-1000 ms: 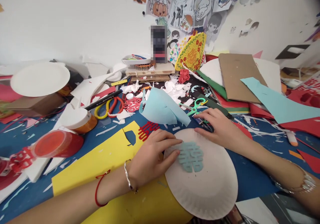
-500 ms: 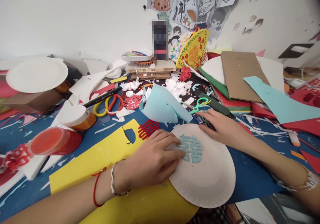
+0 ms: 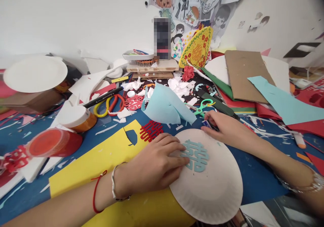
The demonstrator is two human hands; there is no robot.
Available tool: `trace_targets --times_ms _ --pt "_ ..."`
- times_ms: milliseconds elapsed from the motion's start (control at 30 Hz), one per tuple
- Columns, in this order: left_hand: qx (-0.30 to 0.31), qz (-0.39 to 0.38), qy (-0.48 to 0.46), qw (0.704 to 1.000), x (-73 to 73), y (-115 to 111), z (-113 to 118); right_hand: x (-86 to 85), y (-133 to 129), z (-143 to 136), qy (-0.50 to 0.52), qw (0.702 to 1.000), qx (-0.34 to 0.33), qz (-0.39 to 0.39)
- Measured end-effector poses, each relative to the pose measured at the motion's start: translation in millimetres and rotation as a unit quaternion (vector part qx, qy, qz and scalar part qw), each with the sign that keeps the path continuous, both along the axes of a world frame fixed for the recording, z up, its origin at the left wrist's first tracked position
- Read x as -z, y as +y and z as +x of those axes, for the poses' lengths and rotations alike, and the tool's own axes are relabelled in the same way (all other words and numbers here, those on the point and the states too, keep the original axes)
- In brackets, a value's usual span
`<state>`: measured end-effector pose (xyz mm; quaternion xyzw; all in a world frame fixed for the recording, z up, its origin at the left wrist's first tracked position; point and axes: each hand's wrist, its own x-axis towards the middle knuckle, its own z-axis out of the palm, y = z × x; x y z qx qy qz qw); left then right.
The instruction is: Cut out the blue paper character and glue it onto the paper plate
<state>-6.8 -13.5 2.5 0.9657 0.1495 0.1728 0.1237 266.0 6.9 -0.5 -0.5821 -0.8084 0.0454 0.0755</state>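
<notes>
A light blue double-happiness paper cutout (image 3: 198, 156) lies on an upside-down white paper plate (image 3: 217, 193). My left hand (image 3: 154, 163) rests at the left of the plate, its bent fingers apart and their tips on the cutout's left edge. At the plate's far edge, my right hand (image 3: 222, 125) pinches a small dark object with a blue-and-white label (image 3: 206, 123); its kind is unclear. Green-handled scissors (image 3: 202, 107) lie just beyond that hand. Under my left arm is yellow paper (image 3: 83, 176) with a hole cut in it. A red double-happiness cutout (image 3: 151, 130) sits at its corner.
Curled light blue paper (image 3: 165, 104) stands beyond the plate. Red and orange paint jars (image 3: 54, 142), yellow-and-red scissors (image 3: 101, 109) and a black marker (image 3: 103, 97) are at left. Cardboard (image 3: 246, 75), colored paper and a dark green tool (image 3: 219, 105) lie at right among paper scraps.
The plate and its blue cutout have shifted slightly toward me and to the right. My right hand has lifted the small labelled object a little from beside the scissors.
</notes>
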Motion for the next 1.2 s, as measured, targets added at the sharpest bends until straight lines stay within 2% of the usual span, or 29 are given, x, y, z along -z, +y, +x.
trace_targets --times_ms 133,233,333,433,500,633,833,1000,1200 --pt "0.006 0.0 0.0 1.0 0.3 -1 0 -3.2 -3 -2 0.061 0.998 -0.005 0.023" --pt "0.007 -0.003 0.006 1.0 -0.3 -2 1 -7.8 -9 -7 0.197 0.979 -0.03 0.047" --pt "0.009 -0.012 0.023 1.0 -2.2 -3 1 -9.1 -17 -15 0.316 0.945 -0.071 -0.036" --pt "0.003 -0.023 0.041 0.999 -4.8 -3 2 -5.0 -22 -23 0.358 0.922 -0.06 -0.131" --pt "0.002 -0.027 0.051 0.998 -6.6 -3 2 -1.2 -23 -28 0.362 0.915 -0.065 -0.168" --pt "0.006 -0.021 0.074 0.997 -9.1 -4 2 3.4 -23 -33 0.333 0.912 -0.126 -0.201" --pt "0.001 -0.002 0.083 0.997 -8.9 -8 3 5.3 -25 -35 0.241 0.943 -0.175 -0.147" --pt "-0.004 -0.023 0.087 0.996 -7.9 -8 3 7.5 -27 -33 0.261 0.938 -0.17 -0.153" --pt "0.002 -0.043 0.058 0.997 -6.5 -4 1 1.2 -27 -32 0.216 0.941 -0.215 -0.147"
